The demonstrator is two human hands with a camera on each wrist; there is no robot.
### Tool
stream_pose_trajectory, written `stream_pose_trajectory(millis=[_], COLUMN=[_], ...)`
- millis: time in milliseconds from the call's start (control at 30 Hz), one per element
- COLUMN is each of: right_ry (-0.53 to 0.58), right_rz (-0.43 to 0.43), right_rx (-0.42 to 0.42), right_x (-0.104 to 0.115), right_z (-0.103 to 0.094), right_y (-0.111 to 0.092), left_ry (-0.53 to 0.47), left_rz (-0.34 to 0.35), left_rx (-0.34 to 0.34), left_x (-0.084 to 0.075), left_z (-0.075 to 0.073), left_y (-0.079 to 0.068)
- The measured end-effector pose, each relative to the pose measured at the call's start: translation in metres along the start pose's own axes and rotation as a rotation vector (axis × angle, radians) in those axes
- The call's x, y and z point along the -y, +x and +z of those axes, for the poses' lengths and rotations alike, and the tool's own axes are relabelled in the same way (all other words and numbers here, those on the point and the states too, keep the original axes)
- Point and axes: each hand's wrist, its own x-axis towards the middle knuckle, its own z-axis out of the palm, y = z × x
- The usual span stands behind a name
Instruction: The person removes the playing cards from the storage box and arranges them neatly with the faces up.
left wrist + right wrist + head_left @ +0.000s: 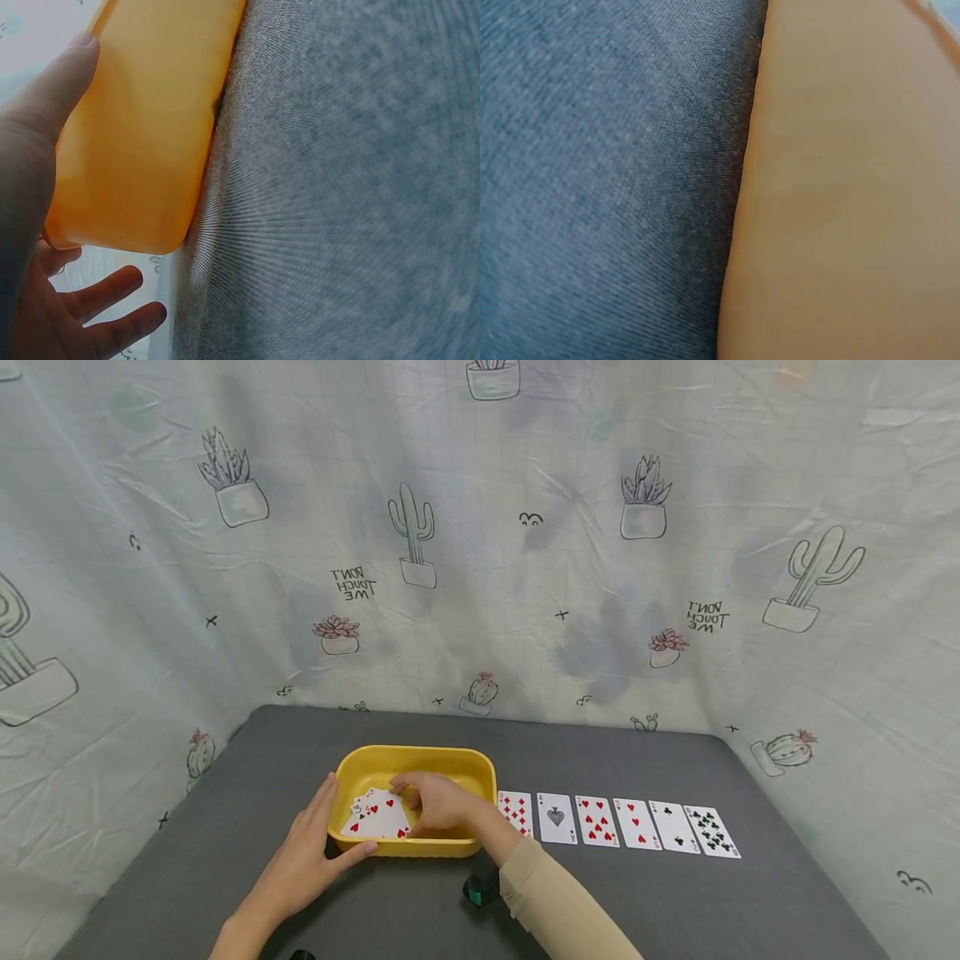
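Observation:
A yellow plastic basin (453,762) stands on the dark grey table. Inside it, at the left, lie several overlapping playing cards (378,818), face up. My left hand (300,852) rests against the basin's near left corner, thumb along the front rim and fingers extended by the left side. In the left wrist view, that thumb (64,86) touches the wall and the other fingers spread past the corner. Reaching over the front rim, my right hand (435,803) has curled fingers and pinches a card at its right edge. The right wrist view shows the basin wall (847,180), not the fingers.
A row of face-up cards extends right from the basin: the diamonds card (516,810) nearest it, the ace of spades (557,818), then hearts and clubs cards (712,832). A black object with a green part (480,890) is below the right forearm. A cactus-print curtain (510,568) hangs behind.

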Motion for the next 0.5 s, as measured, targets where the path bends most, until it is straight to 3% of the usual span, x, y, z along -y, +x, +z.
stream_pose_trajectory(millis=[500], right_ry=[-0.096], right_rz=[-0.07], right_rx=[-0.014], right_x=[-0.0012], right_z=[-0.0046], right_y=[-0.0007], left_ry=[0.002], left_rz=[-0.015], left_rx=[-0.01], left_x=[-0.0062], left_z=[0.0053], left_y=[0.0022])
